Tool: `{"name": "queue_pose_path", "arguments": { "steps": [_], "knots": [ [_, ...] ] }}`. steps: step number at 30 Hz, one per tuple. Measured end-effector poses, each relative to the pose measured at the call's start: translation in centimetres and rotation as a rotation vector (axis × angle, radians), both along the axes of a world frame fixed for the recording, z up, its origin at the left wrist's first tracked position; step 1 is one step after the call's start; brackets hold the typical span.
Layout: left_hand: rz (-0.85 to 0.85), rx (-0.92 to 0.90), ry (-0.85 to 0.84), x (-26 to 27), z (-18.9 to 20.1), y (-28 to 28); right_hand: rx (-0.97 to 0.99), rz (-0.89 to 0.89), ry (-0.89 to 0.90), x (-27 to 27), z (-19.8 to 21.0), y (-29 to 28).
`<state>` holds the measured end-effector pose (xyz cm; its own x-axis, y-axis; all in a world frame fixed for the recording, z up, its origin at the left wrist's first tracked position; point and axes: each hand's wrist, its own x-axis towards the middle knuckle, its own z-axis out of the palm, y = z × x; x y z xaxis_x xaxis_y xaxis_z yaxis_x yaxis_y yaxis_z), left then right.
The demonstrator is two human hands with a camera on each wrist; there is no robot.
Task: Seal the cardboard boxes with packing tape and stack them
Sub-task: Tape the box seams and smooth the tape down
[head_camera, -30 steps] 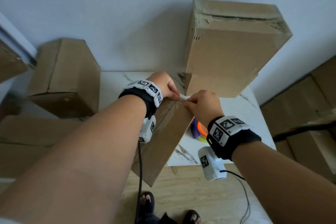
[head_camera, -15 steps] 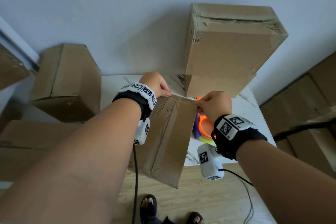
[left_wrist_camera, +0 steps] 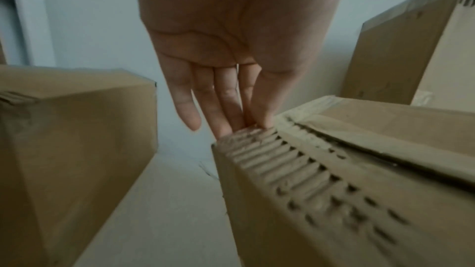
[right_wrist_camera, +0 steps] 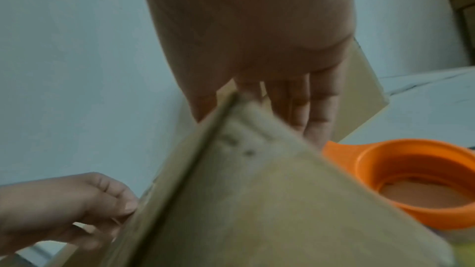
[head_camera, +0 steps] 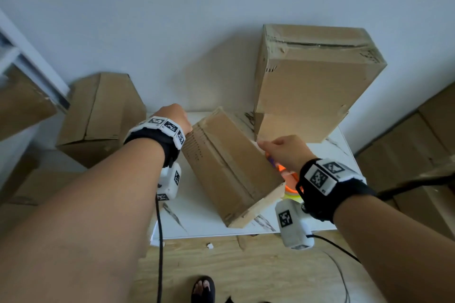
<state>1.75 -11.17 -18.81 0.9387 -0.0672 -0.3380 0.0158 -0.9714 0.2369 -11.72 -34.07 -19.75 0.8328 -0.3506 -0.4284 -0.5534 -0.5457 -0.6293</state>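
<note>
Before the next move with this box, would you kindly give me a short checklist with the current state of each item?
1. Both hands on the small cardboard box: ok. The left hand touches its far left corner and the right hand holds its right edge.
2. Box flat on the white table: not ok, it sits tilted.
3. Top seam taped: cannot tell; the flaps meet but no tape shows clearly.
4. Orange tape roll within reach: ok, right beside the box, under the right hand.
5. Stack of boxes ready to receive it: ok, standing against the wall.
</note>
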Motion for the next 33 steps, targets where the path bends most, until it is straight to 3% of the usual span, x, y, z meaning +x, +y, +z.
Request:
{"name": "queue_pose_path", "arguments": {
  "steps": [3,6,8,12,15,19,22,24,28,33],
  "knots": [
    [0.034,0.05,0.017,-0.1,0.8,1.0,0.027,-0.028,0.194,-1.3,1.2,-0.2],
    [0.007,0.091,-0.018,-1.1,1.8,1.5,0.247,-0.02,0.386,-2.2,1.7,0.1],
    [0.011,0.077,-0.019,-1.9,2.4,1.7,0.395,-0.061,0.352,-1.7,1.1,0.4],
    [0.03,0.079,0.079,-2.3,2.3,2.1,0.354,-0.184,0.092,0.5,-0.6,0.7],
    [0.064,0.152,0.199,-1.8,0.7,2.4,0.417,-0.177,0.049,1.9,-0.9,1.2],
    [-0.014,-0.024,0.037,-1.4,-0.5,1.9,0.213,-0.11,0.057,2.4,-1.1,0.0],
    [-0.166,-0.096,-0.061,-1.0,-0.1,0.5,-0.212,0.014,0.185,1.6,-1.9,-1.6],
    [-0.227,-0.063,-0.039,-0.8,-0.3,-0.4,-0.363,0.06,0.258,0.6,-2.6,-2.3],
    [-0.25,0.1,0.069,-0.3,-1.3,-1.3,-0.425,0.132,0.381,-0.7,-5.8,-3.0],
    [-0.164,0.156,0.273,0.3,-0.9,-2.3,-0.419,0.227,0.364,-0.5,-8.2,-2.9]
  ]
}}
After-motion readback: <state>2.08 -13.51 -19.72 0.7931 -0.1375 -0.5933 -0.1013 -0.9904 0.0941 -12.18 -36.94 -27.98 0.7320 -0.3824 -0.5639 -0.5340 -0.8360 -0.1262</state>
